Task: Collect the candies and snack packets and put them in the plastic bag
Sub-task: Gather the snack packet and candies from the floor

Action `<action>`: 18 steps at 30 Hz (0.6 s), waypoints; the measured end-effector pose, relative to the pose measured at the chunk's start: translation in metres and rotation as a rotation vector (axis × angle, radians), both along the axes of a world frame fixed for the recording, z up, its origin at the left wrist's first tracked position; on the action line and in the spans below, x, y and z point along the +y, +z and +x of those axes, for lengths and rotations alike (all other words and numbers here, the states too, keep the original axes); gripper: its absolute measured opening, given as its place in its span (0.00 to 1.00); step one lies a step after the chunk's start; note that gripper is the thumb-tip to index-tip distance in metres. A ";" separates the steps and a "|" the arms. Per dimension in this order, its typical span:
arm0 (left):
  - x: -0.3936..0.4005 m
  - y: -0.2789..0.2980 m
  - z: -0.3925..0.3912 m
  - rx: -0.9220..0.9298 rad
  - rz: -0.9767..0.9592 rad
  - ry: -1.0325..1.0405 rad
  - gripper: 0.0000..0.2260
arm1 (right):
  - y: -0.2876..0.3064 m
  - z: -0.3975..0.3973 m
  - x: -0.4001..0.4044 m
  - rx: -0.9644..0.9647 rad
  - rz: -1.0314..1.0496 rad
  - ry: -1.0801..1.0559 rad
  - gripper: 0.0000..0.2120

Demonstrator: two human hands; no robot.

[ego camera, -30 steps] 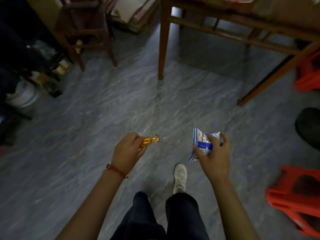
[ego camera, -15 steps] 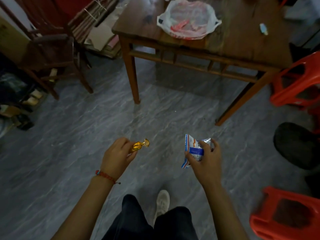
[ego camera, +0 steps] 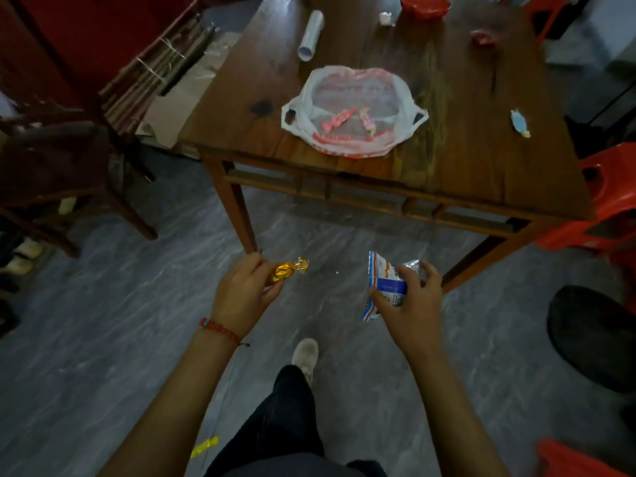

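Note:
My left hand [ego camera: 245, 295] pinches a gold-wrapped candy [ego camera: 288, 269] over the floor. A white and blue snack packet [ego camera: 384, 286] is gripped in my right hand [ego camera: 411, 302]. Ahead, a white plastic bag [ego camera: 354, 110] lies spread on the wooden table [ego camera: 481, 166] with two pink candies [ego camera: 339, 119] in it. A blue candy [ego camera: 519, 123] lies near the table's right edge and a red candy [ego camera: 482, 37] further back. A yellow candy [ego camera: 204, 446] rests on the floor by my left arm.
A clear roll [ego camera: 310, 35] and a red bowl [ego camera: 425, 5] sit at the table's far side. Red plastic stools [ego camera: 609, 197] stand right of the table, a dark wooden chair [ego camera: 58, 173] on the left, and a black round object [ego camera: 592, 335] on the floor at right.
The view has tilted up and closer to the table, bringing the whole tabletop and bag into sight. Both hands keep their grips and hold the same pose.

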State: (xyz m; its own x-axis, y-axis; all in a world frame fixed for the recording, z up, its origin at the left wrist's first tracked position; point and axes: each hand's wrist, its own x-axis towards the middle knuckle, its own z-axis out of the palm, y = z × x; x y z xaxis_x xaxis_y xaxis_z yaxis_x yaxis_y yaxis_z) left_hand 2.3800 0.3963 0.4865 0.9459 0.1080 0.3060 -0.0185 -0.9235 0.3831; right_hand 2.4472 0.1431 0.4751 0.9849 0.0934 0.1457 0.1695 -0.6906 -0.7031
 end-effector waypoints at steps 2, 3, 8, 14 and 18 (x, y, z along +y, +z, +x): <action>0.014 0.007 0.042 0.021 -0.001 -0.012 0.08 | 0.009 0.037 0.012 -0.007 -0.011 -0.018 0.26; 0.021 0.011 0.062 0.020 0.004 -0.025 0.08 | 0.013 0.055 0.018 -0.019 -0.011 -0.021 0.26; 0.042 0.030 0.156 -0.072 0.017 -0.088 0.09 | 0.029 0.132 0.038 -0.049 -0.006 -0.045 0.25; 0.044 0.033 0.248 -0.054 0.008 -0.151 0.12 | 0.034 0.209 0.048 -0.058 -0.011 -0.076 0.26; 0.036 0.035 0.307 -0.020 0.026 -0.155 0.11 | 0.030 0.265 0.050 -0.050 0.009 -0.064 0.26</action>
State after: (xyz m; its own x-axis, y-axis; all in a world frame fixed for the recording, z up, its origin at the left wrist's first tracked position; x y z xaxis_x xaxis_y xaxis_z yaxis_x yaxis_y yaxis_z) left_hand 2.6866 0.4319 0.5213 0.9442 -0.0471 0.3259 -0.1691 -0.9185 0.3573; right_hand 2.7119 0.1936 0.5048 0.9802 0.0294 0.1957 0.1607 -0.6952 -0.7007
